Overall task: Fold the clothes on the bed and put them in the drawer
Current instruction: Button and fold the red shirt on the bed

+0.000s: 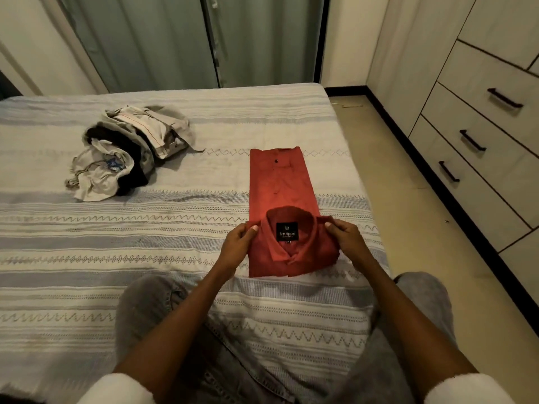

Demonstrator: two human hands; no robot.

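straight ahead of you the shirt [281, 196] runs lengthwise away; your left hand [237, 243] and right hand [347, 239] pinch its near collar end, equally close.

The red shirt [281, 185] at centre frame is matt woven cloth with a black sewn label, its collar pinched by the left hand [237, 243] and right hand [347, 240]. The bedspread [145, 243] looks like textured woven cotton. Upper left, the heap of clothes [131, 150] is soft, crumpled fabric. At right, the drawers [478, 147] are smooth, pale laminate with dark, matt handles
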